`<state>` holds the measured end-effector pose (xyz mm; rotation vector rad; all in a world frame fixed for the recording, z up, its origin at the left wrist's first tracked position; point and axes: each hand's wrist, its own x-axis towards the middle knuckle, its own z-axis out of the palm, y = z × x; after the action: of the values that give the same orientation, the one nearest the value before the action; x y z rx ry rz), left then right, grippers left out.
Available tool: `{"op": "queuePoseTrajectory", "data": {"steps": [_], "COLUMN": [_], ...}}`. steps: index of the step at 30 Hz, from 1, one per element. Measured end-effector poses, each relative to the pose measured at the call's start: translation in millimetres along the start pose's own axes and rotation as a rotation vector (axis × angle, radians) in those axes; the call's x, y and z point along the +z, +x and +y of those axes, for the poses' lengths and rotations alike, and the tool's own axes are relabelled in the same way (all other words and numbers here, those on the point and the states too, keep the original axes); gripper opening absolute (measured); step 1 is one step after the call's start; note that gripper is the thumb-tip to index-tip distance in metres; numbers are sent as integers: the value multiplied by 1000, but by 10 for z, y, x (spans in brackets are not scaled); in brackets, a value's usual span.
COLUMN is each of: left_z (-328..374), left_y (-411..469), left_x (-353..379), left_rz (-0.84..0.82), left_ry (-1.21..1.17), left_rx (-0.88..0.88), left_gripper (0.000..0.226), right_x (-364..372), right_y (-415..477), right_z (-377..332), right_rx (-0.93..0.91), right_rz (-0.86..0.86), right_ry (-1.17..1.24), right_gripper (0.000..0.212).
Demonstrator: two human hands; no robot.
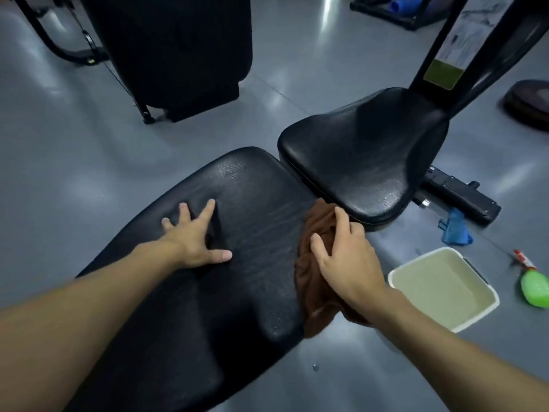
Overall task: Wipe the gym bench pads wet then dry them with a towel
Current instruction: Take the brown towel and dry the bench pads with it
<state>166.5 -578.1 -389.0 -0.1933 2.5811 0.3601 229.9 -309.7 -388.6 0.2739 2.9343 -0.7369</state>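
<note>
The back pad (252,209) was black and textured. It lay lengthwise from the near edge of view toward the seat pad (365,162), with a narrow gap between the two. Fine wet streaks ran across its middle, and beaded moisture showed at its far end. The seat pad showed similar beading along its near right rim.

The left hand (196,236) lay flat on the back pad's left half, fingers straight and spread, grasping nothing. The right hand (344,257) lay on a brown towel (309,295) with its fingers bent over the bunched cloth, gripping it. The towel sat at the back pad's right edge, draped partly over the side, with its far end just beside the seat pad's near corner.

Right of the bench, a pale basin (439,289) stood on the grey floor (74,144), near the towel. A green bottle (534,289) and a blue cloth (454,227) lay beyond the basin. To the left of the bench the floor lay bare as far as a black machine (178,49).
</note>
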Motion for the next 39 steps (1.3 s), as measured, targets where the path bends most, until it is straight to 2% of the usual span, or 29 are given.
{"op": "queuePoseTrajectory", "data": {"steps": [2,5,9,14,19,22,25,27,33,35,38,39], "left_z": [-4,43,94,123,20,-263,-403,-400,-497,-483,-546,-621], "left_y": [14,5,-1,17,102,244,270,271,319,325,311,303], "left_x": [45,61,76,67,-119,-348,-331,-265,-198,-189,-209,-214], "left_rz": [-35,-60,-59,-61,-1,57,43,54,127,131,147,160], "left_ry": [-45,-97,-99,-97,47,-19,-86,-76,-52,-65,-101,-128], "left_rx": [-2,-11,-14,-27,-12,17,-49,-54,-39,-22,1,-3], "left_gripper": [123,122,123,125,125,114,118,118,118,116,113,111], "right_x": [-2,-2,-25,84,260,220,138,150,333,435,652,674], "right_y": [65,211,306,702,1599,1760,1495,1318,1764,1987,2087,2084], "right_z": [-100,-251,-362,-702,-1248,-1269,-1023,-950,-1386,-1620,-1971,-1992], "right_rx": [10,-46,-36,-64,-300,-400,-392,-375,-341,-477,-783,-824], "right_rz": [19,11,-23,-49,-113,-172,-143,-141,-101,-124,-270,-276], "right_ry": [-96,-319,-434,-474,-460,-426,-402,-472,-578,-618,-677,-698], "right_gripper": [63,66,68,69,67,70,73,75,68,68,65,64]}}
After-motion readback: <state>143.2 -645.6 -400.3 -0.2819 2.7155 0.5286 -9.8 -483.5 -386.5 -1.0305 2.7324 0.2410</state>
